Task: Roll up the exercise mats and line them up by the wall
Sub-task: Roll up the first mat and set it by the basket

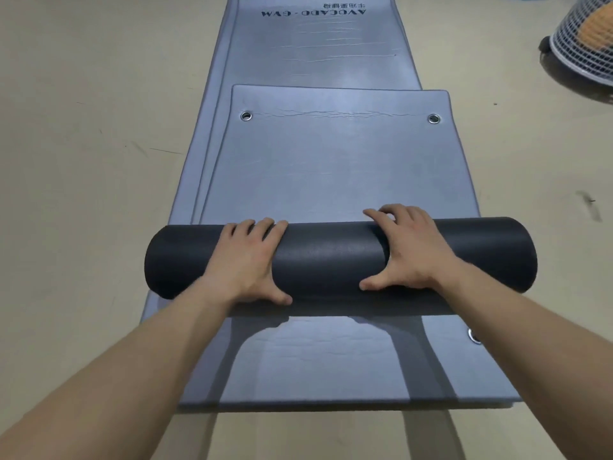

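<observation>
The rolling step was judged to be in hand, and lining up by the wall not yet begun; no wall was shown. The top mat (338, 167) was found partly wound into a dark roll (331, 260). The roll lay across the near half of the lower mat (315, 366), square to its long edges and overhanging both slightly. The left hand (247, 260) and the right hand (409, 250) were set near the roll's middle, apart. Each had its fingers bent over the crest and its thumb spread on the near side, so the roll was gripped by both. The unrolled stretch ran flat to its far edge, where an eyelet (246, 116) was fixed near each corner. A further mat (315, 44) with lettering was laid beyond, on the floor (83, 127). A netted basket (583, 51) was placed at the floor's far right. An even forward push would be called for next, with both ends kept level so that the roll is wound tight and straight.
</observation>
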{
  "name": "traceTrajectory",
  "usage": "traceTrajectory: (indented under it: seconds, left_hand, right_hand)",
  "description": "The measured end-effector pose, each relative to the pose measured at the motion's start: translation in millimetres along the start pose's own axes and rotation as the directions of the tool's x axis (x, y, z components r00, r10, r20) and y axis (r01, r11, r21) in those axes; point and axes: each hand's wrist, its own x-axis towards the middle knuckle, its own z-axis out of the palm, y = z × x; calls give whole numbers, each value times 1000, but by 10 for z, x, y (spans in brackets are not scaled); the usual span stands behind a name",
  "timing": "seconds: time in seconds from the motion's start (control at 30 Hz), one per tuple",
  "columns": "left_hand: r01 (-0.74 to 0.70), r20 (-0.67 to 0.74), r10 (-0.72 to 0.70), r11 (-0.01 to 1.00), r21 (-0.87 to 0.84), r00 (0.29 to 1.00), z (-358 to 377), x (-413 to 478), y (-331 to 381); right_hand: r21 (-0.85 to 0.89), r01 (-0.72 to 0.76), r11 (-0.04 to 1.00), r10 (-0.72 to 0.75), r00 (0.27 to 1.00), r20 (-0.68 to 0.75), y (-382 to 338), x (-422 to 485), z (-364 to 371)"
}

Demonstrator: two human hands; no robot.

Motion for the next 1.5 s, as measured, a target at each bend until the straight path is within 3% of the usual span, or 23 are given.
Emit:
traceTrajectory:
  seconds: [0.07, 0.17, 0.3, 0.37, 0.43, 0.5, 0.57, 0.63, 0.7, 0.8, 0.87, 1.03, 1.1, 1.2, 1.27, 1.33, 1.4, 1.5]
  left_hand:
    - [-34, 63, 36, 999, -23, 997, -177, 198, -63]
    - [-20, 133, 28, 998, -60, 991, -234, 256, -81]
    - [76, 347, 23, 960, -269, 938, -282, 45, -35]
    - [71, 293, -4, 973, -218, 956, -200, -201, 65]
    - [27, 109, -18, 996, -85, 994, -60, -499, 271]
    - [23, 28, -21, 998, -59, 999, -34, -493, 364]
    - [32, 95, -17, 987, -161, 995, -183, -250, 242]
    - [51, 213, 10, 959, -279, 977, -383, -8, 70]
    - [43, 222, 21, 959, -280, 975, -379, 51, 33]
    - [40, -35, -42, 997, -59, 998, -141, -153, 220]
    - [79, -128, -77, 997, 14, 989, -99, -105, 267]
    - [42, 82, -35, 995, -88, 996, -432, 97, 93]
    - [26, 156, -6, 992, -123, 988, -435, -8, 98]
    - [39, 216, -4, 986, -161, 976, -491, 11, 91]
    - [33, 156, -10, 989, -141, 988, -443, 4, 92]
    - [26, -19, -27, 999, -22, 999, -246, -120, 144]
    - [47, -104, -38, 995, 86, 994, -46, -259, 244]
    - [58, -123, -57, 998, 5, 991, -142, -19, 187]
  right_hand:
    - [-165, 16, 986, -20, 999, -25, -38, -158, 201]
    - [-222, 42, 974, -60, 995, -75, -6, -70, 194]
    - [-167, 160, 973, -140, 982, 123, 14, -64, -45]
    - [-148, 184, 972, -155, 970, 189, -31, -147, -69]
    - [-95, 164, 982, -137, 961, 240, -63, -102, -144]
    - [-26, 116, 993, -104, 954, 282, -44, -8, -222]
    - [-38, 88, 995, -79, 979, 188, -18, 5, -183]
    - [-127, 38, 991, -41, 999, -19, -64, -127, -14]
    - [-193, 17, 981, -39, 993, -110, -127, -220, 129]
    - [-163, 47, 985, -57, 997, -58, -86, -16, -88]
    - [-124, 58, 991, -55, 998, 24, -64, 181, -330]
    - [4, 11, 1000, -11, 968, 251, -141, 255, -472]
    - [20, 6, 1000, -9, 987, 157, -188, 2, -280]
    - [-156, 3, 988, -16, 996, -82, -306, -475, 60]
    - [-150, -4, 989, -6, 997, -72, -304, -411, 64]
    - [-72, -19, 997, 18, 1000, -22, -270, -116, -118]
    - [-54, 3, 999, 0, 998, 58, -214, 129, -294]
    - [-56, 0, 998, -2, 999, -47, -132, 140, -165]
